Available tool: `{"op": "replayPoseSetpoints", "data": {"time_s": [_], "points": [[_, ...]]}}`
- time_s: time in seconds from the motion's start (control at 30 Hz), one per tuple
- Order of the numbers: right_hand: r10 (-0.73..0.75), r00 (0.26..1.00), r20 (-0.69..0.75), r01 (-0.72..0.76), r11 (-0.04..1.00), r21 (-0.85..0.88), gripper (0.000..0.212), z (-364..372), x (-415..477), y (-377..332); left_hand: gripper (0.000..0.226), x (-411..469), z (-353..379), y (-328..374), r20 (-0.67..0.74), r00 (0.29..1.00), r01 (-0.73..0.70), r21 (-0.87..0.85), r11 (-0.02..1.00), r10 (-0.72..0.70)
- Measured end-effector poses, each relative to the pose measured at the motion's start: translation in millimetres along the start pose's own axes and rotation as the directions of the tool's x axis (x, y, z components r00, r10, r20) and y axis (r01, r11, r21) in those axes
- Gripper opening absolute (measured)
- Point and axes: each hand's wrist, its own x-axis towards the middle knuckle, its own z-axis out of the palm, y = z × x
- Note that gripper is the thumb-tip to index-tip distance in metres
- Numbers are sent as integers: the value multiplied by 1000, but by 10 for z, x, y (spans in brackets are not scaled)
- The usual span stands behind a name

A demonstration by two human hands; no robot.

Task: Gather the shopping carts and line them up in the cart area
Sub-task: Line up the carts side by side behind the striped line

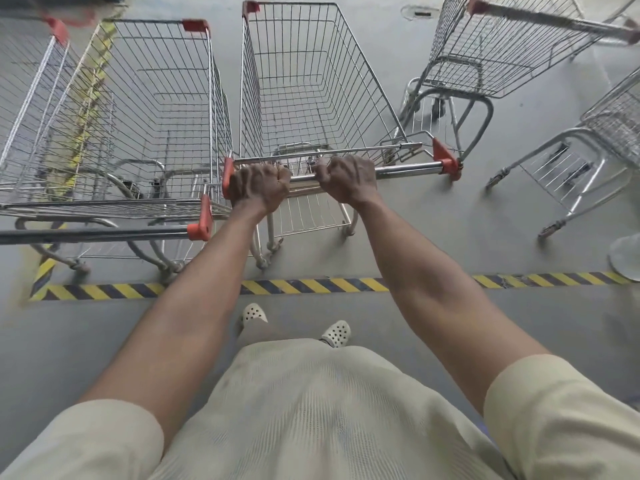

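A wire shopping cart (pixel 311 81) with orange corner caps stands straight ahead of me, inside the striped floor line. Both my hands grip its chrome handle bar (pixel 408 168): my left hand (pixel 259 187) near the bar's left end, my right hand (pixel 348 178) near the middle. Right beside it on the left stands a second cart (pixel 145 109), parallel and nearly touching, with its handle (pixel 104 233) closer to me. A third cart (pixel 24 91) is partly in view at the far left.
Two more carts stand apart at the right, one (pixel 485 57) at the back and one (pixel 588 150) at the right edge, both turned at angles. A yellow-and-black striped line (pixel 311 285) crosses the grey floor in front of my feet (pixel 334 332).
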Motion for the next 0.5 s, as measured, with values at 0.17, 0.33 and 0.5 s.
{"op": "replayPoseSetpoints", "data": {"time_s": [0.17,0.33,0.5], "points": [[44,999,-7,-44,999,12,65,-30,-32,122,57,-7,-41,122,-5,1000,7,1,1000,-7],[219,970,-102,-227,971,-71,82,24,-176,728,54,-34,-43,136,0,1000,10,-11,1000,-10],[317,936,-155,-326,945,-33,80,-43,-155,1056,51,5,-102,210,12,999,44,51,998,-44]]}}
